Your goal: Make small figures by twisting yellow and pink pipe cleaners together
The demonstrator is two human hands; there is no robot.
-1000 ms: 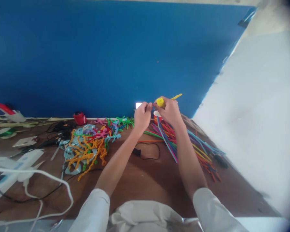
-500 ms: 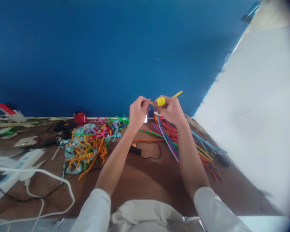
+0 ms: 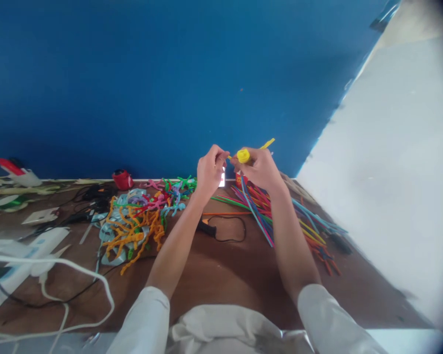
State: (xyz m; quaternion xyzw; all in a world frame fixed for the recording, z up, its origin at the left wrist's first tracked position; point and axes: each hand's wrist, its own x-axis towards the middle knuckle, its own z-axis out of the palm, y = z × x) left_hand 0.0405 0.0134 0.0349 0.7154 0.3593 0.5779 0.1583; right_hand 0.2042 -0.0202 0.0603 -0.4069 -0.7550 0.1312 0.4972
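Observation:
Above the far part of the table, a yellow pipe cleaner (image 3: 243,156) is held up between my two hands. Part of it is wound into a small round coil, and a straight end sticks out beyond my right hand to the upper right. My left hand (image 3: 209,166) is closed, pinching a thin yellow end between thumb and fingertip. My right hand (image 3: 259,166) is closed around the piece beside the coil. Just below and behind my hands stand a red cup (image 3: 240,180) and a small bright screen (image 3: 222,178), both partly hidden.
To the left lies a heap of bent pipe-cleaner figures (image 3: 133,231). Loose straight pipe cleaners (image 3: 256,211) fan out on the right. A black-handled tool with a cord (image 3: 207,227) rests between my arms. A white power strip (image 3: 25,265) and cables occupy the left side; a blue wall rises behind.
Both hands hold nearly the same pose. The yellow coil and its free end have shifted slightly left, and more of the bright screen shows.

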